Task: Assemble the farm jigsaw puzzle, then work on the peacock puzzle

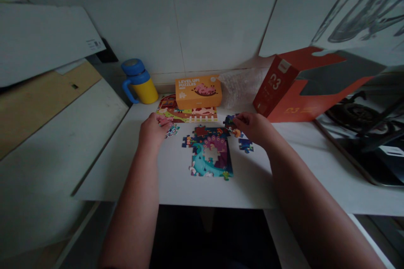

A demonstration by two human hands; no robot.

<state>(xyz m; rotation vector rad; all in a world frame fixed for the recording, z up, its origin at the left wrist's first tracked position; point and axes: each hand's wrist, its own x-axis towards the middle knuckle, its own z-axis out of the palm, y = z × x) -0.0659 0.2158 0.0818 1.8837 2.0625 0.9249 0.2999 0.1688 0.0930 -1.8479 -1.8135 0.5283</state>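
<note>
A partly joined jigsaw puzzle [202, 168] lies on the white tabletop, showing a teal long-necked animal and a purple peacock-like figure, with a gap in its middle. My left hand [150, 131] is to its left, fingers closed on a puzzle piece at their tips; beside them lies a black, white and teal patterned piece [172, 130]. On the other side, my right hand [255, 127] pinches a dark blue puzzle piece [230, 120] near the puzzle's upper right corner. Just below that hand rests a loose blue piece [245, 146].
Behind the puzzle lie a farm picture sheet [202, 114] and an orange puzzle box [198, 92]. A blue and yellow mug [143, 86] stands at the back left. Bubble wrap [241, 88], a large red-orange box [290, 92] and a gas stove [356, 130] are to the right.
</note>
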